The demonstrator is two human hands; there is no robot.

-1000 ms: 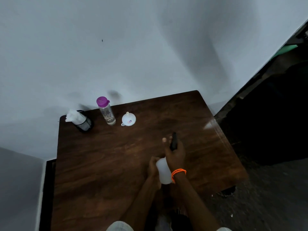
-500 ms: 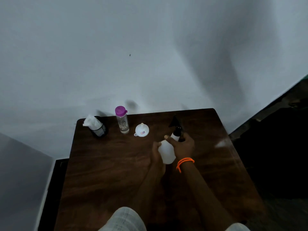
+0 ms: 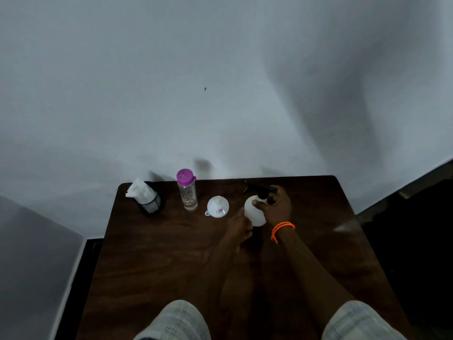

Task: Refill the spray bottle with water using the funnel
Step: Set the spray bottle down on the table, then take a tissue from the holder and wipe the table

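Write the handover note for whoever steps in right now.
Left hand steadies the white spray bottle low on its body; right hand grips its neck under the black spray head, which is on.
Funnel sits upside down on the table, left of the bottle. Water bottle stands capped.
Done: nothing poured.
Left: remove head, seat funnel, pour, recap.

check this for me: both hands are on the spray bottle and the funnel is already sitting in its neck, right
Not quite. The head view shows both hands, left and right, on the spray bottle, but the funnel is not in its neck. It rests on the table beside the bottle, wide end down, and the black sprayer top is still on.
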